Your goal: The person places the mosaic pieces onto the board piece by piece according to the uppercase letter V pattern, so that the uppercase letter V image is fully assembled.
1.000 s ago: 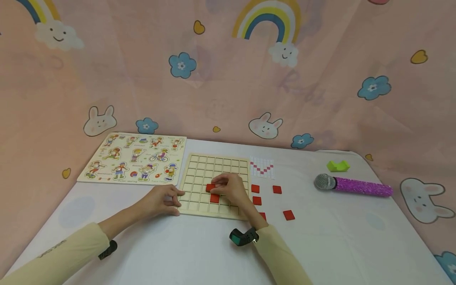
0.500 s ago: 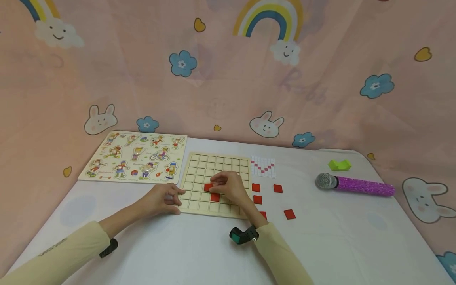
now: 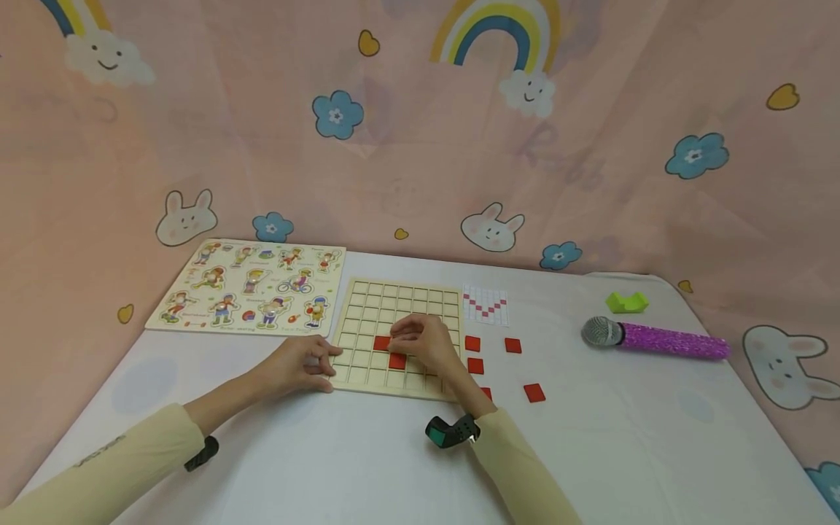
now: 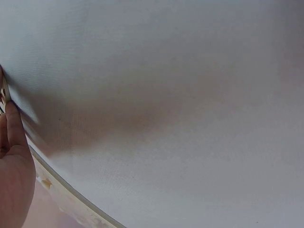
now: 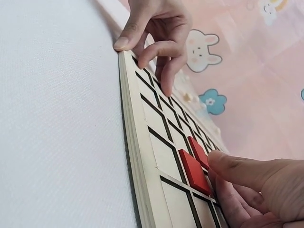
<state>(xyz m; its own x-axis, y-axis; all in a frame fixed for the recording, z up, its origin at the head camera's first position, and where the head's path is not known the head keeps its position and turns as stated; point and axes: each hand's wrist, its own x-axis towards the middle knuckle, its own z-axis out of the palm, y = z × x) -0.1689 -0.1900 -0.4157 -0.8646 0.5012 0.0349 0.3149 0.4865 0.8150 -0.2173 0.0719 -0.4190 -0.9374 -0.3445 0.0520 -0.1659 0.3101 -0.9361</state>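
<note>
On the table lies a wooden grid board. My left hand holds its near left corner, thumb at the edge and fingertips on top, as the right wrist view shows. Two red square tiles lie diagonally on the grid. The nearer tile sits below my right hand; the farther tile is one square up and left. My right thumb tip is right at the edge of the farther tile, with the other fingers low over the board, partly hidden.
Several loose red tiles lie right of the board, below a pattern card with a pink V. A picture puzzle board stands back left. Far right are a purple glitter microphone and a lime-green curved piece.
The farther red tile has slid slightly left on the grid, a little out from under my right fingertips. Both hands stay nearly in place; the head view has shifted slightly.
</note>
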